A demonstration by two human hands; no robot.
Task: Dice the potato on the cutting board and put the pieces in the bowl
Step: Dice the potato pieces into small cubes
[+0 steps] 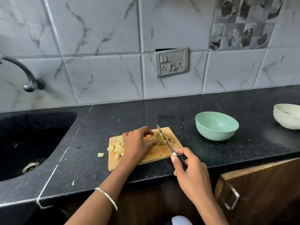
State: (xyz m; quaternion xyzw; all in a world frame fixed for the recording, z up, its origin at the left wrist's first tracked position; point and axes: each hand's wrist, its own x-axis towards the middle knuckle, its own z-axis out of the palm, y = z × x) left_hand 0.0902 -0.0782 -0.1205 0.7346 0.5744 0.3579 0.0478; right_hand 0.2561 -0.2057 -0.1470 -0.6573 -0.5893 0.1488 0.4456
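1 green bowl (216, 127), 1 white bowl (287, 116); left hand (138, 142) holds 1 potato (158, 139), right hand (190, 169) grips 1 knife (168, 145).

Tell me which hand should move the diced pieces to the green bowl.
Probably left: the left hand sits beside the diced pieces, holding only the potato; the right hand grips the knife.

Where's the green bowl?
In the head view, the green bowl sits empty on the black counter, right of the cutting board and apart from it; a white bowl stands farther right.
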